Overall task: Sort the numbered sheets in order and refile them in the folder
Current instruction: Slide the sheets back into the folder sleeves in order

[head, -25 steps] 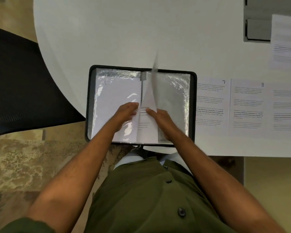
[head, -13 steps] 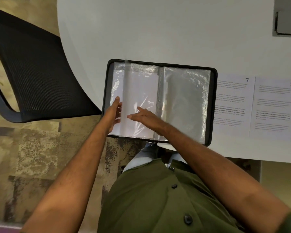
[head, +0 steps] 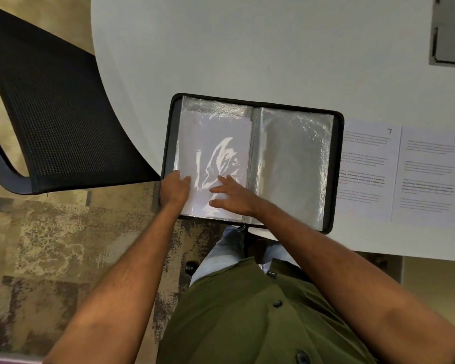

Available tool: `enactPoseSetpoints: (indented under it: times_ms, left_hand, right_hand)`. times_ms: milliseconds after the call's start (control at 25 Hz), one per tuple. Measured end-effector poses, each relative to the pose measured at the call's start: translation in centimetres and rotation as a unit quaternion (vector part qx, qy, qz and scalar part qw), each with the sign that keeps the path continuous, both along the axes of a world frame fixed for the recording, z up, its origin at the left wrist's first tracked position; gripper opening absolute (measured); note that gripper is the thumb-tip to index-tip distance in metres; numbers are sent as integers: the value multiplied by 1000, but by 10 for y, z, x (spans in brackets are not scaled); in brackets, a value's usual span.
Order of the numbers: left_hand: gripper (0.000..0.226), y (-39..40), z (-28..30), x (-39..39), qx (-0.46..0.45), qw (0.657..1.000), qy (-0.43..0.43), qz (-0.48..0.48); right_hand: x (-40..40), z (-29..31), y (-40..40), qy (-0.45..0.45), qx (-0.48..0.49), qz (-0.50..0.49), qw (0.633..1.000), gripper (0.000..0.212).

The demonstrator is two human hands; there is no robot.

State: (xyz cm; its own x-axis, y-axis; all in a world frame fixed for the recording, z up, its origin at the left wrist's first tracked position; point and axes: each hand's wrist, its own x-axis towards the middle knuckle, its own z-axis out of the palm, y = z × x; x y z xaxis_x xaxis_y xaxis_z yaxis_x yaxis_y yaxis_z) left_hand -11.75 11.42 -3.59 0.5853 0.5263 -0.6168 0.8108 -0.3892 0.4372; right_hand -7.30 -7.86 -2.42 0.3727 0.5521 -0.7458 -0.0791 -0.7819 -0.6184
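the left hand [head: 175,190] lies at the near left corner of the open folder [head: 255,161], fingers together and flat on the left sleeve [head: 216,143], while the right hand [head: 234,194] presses spread fingers on that sleeve. the folder sits at the near edge of the table [head: 247,48]. just right of it lie sheet 7 [head: 365,166] and sheet 8 [head: 431,174], side by side, with a chair [head: 53,106] to the left.

Only two numbers are showing up readable: a handwritten 7 sitting in the top right corner of one printed sheet [head: 367,169], and an 8 on the sheet next to it [head: 431,177]. Body text is coming out too blurry.
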Motion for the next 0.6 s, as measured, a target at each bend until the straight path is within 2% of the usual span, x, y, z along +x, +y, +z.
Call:
enactPoseSetpoints:
  times_ms: [120,280,440,520,600]
  left_hand:
    - [23,-5,-1,-3,41,999,-14,-30]
    - [27,-14,-2,-4,91,995,-24,-44]
    - [75,-24,-7,-6,226,966,-30,-121]
    - [76,-32,-8,-4,224,953,-16,-205]
    - [66,-48,-8,3,168,942,-15,-289]
  right_hand:
    - [3,-3,-4,-4,2,5,1000,55]
    - [6,-2,-12,-30,29,-3,999,49]
    - [6,-6,-43,-159,57,-33,985,38]
    - [7,-9,-68,-227,52,-70,970,37]
    - [12,-8,-97,-258,30,-105,960,39]
